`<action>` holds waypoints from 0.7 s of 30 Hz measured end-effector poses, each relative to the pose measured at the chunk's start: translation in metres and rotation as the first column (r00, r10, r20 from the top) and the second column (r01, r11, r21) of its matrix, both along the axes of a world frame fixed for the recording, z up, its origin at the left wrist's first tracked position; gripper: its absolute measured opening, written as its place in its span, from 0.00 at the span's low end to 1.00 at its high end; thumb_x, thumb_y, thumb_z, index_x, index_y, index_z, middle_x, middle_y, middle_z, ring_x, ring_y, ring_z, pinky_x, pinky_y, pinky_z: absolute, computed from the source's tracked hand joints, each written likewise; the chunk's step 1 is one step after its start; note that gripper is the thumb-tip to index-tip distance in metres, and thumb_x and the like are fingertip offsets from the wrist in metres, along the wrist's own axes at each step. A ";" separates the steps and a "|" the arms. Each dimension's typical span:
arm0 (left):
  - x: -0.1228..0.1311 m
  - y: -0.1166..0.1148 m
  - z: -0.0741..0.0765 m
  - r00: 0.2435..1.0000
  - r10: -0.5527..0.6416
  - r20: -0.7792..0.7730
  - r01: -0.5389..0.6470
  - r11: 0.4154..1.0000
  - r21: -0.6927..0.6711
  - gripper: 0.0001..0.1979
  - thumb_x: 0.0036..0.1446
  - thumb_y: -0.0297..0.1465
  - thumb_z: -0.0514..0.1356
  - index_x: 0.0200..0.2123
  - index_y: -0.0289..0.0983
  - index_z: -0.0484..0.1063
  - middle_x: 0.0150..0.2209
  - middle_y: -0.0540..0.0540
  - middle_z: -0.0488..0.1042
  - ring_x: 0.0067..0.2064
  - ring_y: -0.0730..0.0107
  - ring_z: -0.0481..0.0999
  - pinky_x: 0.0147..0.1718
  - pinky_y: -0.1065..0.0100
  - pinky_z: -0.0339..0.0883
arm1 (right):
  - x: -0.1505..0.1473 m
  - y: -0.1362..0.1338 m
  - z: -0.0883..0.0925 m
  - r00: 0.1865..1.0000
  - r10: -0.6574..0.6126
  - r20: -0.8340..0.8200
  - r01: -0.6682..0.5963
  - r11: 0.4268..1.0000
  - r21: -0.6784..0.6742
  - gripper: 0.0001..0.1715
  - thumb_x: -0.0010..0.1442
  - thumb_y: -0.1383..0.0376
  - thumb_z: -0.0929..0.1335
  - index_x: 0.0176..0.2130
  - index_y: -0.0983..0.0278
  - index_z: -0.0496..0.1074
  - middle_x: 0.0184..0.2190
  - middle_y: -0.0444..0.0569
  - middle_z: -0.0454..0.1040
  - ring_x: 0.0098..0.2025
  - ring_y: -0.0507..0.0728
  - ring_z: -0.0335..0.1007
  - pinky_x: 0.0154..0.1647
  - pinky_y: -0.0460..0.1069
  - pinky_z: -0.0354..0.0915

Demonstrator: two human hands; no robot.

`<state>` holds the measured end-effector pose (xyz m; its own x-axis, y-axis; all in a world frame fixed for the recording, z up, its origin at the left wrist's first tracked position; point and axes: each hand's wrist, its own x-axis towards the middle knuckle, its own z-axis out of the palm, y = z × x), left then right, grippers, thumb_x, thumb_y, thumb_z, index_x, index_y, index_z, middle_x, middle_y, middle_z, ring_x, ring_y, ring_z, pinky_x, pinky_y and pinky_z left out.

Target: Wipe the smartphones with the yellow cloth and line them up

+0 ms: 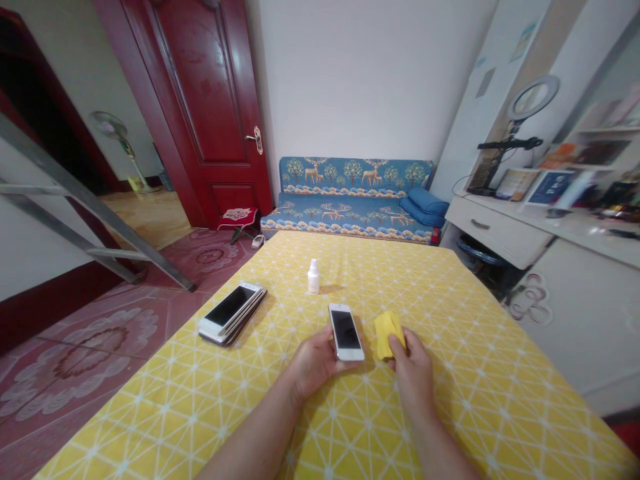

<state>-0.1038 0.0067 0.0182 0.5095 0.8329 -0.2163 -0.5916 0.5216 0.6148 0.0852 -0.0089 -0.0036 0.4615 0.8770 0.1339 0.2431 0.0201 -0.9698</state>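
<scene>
White smartphone with a black glass screen (pixel 345 331) at lower centre of the frame, tilted and cradled at its lower end in the curled fingers of the left hand (pixel 317 363), with no tight pinch visible; contact with the surface beneath not determinable. Right hand (pixel 413 373) just beside it, thumb and fingers pressed together in a pinch on a folded yellow fabric wiping cloth (pixel 386 335), cloth near the phone's edge, touching or not unclear. Small white plastic dropper bottle (pixel 313 277), upright and capped, ahead at centre, apart from both hands. Loose stack of white smartphones (pixel 231 312), slightly fanned, left of centre, close to the table's edge. All on a yellow tablecloth with white lattice print (pixel 480 400). Blue deer-patterned sofa (pixel 350 200) at upper centre; dark red wooden door (pixel 200 100) at upper left. Risks, by judgement: loose grip allowing the single phone to slip; overhanging stack sliding off the edge onto the pink patterned floor tiles (pixel 75 360) if nudged; bottle toppling if struck by a forearm.
</scene>
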 end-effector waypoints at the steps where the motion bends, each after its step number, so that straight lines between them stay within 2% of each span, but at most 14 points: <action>1: 0.001 -0.001 -0.001 1.000 -0.003 -0.011 0.003 1.000 0.022 0.22 0.60 0.37 0.56 0.53 0.29 0.67 0.51 0.30 0.73 0.48 0.52 0.75 0.49 0.53 0.66 | -0.003 -0.001 0.000 1.000 0.003 0.001 -0.004 1.000 0.018 0.24 0.56 0.52 0.64 0.44 0.66 0.72 0.31 0.49 0.75 0.28 0.57 0.69 0.26 0.49 0.65; 4: 0.003 -0.003 -0.001 1.000 -0.008 -0.023 0.010 0.996 0.094 0.21 0.58 0.36 0.58 0.53 0.32 0.68 0.50 0.33 0.74 0.47 0.53 0.76 0.48 0.52 0.66 | -0.013 -0.004 0.001 0.992 0.041 0.118 -0.056 0.990 0.127 0.22 0.58 0.55 0.64 0.46 0.66 0.73 0.41 0.54 0.76 0.40 0.60 0.72 0.41 0.52 0.67; 7: 0.003 -0.004 -0.001 1.000 -0.014 -0.024 0.017 0.992 0.128 0.20 0.58 0.36 0.59 0.51 0.33 0.69 0.48 0.34 0.75 0.45 0.55 0.76 0.46 0.53 0.67 | -0.023 -0.007 0.003 0.936 0.157 0.315 -0.230 0.951 0.208 0.18 0.60 0.61 0.62 0.47 0.62 0.74 0.45 0.53 0.74 0.47 0.60 0.69 0.48 0.53 0.65; 9: 0.003 -0.005 -0.001 1.000 -0.012 -0.013 0.014 0.989 0.146 0.18 0.57 0.36 0.60 0.48 0.33 0.71 0.45 0.35 0.76 0.44 0.55 0.77 0.46 0.52 0.67 | -0.027 -0.011 0.005 0.880 0.205 0.428 -0.318 0.924 0.214 0.18 0.61 0.65 0.62 0.49 0.60 0.73 0.43 0.51 0.72 0.46 0.58 0.69 0.46 0.52 0.66; 12: 0.002 -0.007 -0.001 1.000 0.014 0.002 -0.015 0.988 0.157 0.17 0.57 0.37 0.60 0.46 0.33 0.72 0.44 0.37 0.76 0.43 0.57 0.77 0.45 0.54 0.68 | -0.030 -0.017 0.009 0.816 0.208 0.539 -0.389 0.887 0.247 0.20 0.61 0.68 0.62 0.51 0.58 0.72 0.40 0.50 0.70 0.43 0.57 0.68 0.41 0.51 0.66; 17: 0.003 -0.007 0.000 0.994 0.102 -0.049 -0.097 0.991 0.093 0.12 0.52 0.36 0.64 0.36 0.33 0.74 0.35 0.42 0.77 0.34 0.67 0.76 0.35 0.67 0.69 | -0.040 -0.031 0.020 0.688 0.210 0.695 -0.576 0.741 0.346 0.28 0.58 0.75 0.61 0.53 0.55 0.71 0.37 0.49 0.69 0.40 0.57 0.65 0.39 0.54 0.63; 21: 0.004 -0.007 0.003 0.994 0.088 -0.058 -0.088 0.996 0.006 0.09 0.49 0.33 0.65 0.32 0.33 0.73 0.29 0.45 0.75 0.29 0.70 0.74 0.30 0.71 0.66 | -0.049 -0.038 0.029 0.616 0.241 0.750 -0.657 0.683 0.320 0.30 0.58 0.77 0.61 0.55 0.55 0.70 0.34 0.48 0.68 0.37 0.57 0.64 0.39 0.55 0.61</action>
<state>-0.0995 -0.0007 0.0212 0.4209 0.8745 -0.2410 -0.5980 0.4673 0.6512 0.0361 -0.0471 0.0255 -0.3502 0.6176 0.7042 0.5582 0.7413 -0.3726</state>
